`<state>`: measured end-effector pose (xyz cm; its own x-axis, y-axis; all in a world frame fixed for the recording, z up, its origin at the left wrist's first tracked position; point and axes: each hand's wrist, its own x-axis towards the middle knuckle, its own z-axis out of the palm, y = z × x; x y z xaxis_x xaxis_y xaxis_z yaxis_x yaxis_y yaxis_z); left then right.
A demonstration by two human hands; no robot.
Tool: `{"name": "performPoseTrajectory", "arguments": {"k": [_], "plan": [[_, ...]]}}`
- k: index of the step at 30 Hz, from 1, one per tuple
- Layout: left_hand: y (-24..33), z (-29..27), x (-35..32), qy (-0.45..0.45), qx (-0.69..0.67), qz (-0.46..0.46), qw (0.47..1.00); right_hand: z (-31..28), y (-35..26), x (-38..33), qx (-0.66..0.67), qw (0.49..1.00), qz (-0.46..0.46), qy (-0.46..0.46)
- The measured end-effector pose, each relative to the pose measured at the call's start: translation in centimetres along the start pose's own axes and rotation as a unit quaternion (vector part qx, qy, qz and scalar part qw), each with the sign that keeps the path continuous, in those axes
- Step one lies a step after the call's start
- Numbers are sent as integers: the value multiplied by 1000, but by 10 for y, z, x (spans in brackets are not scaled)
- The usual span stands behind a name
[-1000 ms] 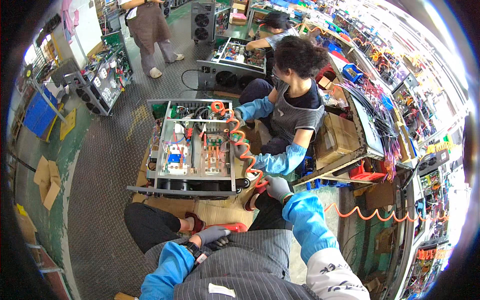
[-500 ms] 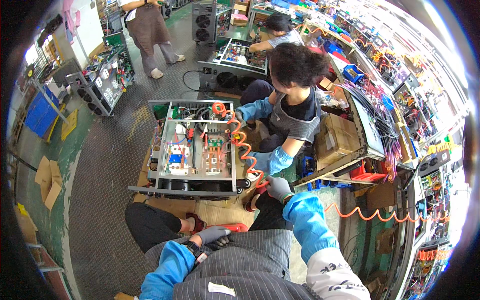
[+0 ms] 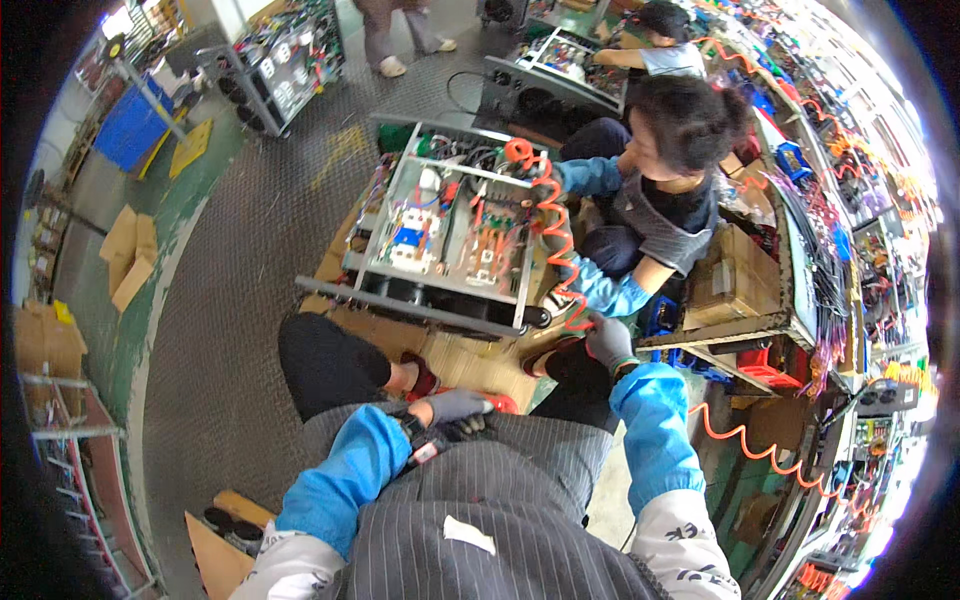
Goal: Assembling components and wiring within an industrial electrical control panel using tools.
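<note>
Compared with half a second ago, everything has swung across the view: the open metal chassis now shows farther right and higher, while the right grip and left grip keep nearly the same poses. Gray-gloved, the right grip is closed, apparently around the orange coiled hose, though its fingers hide the contact. From there the hose climbs ahead and leftward, along the chassis's right side. Packed with wiring and boards, the chassis lies ahead and left of that grip. Also gloved, the left grip rests on the lap with fingers loosely curled, just beside a red object; whether it holds anything I cannot tell. Beyond the right grip crouches a co-worker in blue sleeves; to its right are the surface and a cardboard box.
</note>
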<state>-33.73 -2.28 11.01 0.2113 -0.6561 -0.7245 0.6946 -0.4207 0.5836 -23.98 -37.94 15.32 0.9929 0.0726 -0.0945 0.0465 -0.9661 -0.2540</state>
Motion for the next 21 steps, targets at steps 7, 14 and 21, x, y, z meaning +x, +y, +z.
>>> {"name": "performPoseTrajectory", "arguments": {"k": [7, 14, 21], "plan": [[-1, 1, -8, 4, 2, -2, 1000, -4, -13, 0, 3, 999, 22, -40], [0, 3, -10, 7, 8, 12, 1000, 0, -9, -1, 13, 999, 28, -8], [9, 3, -16, 11, -7, 16, 1000, -5, -8, 2, 27, 998, 38, -33]]}}
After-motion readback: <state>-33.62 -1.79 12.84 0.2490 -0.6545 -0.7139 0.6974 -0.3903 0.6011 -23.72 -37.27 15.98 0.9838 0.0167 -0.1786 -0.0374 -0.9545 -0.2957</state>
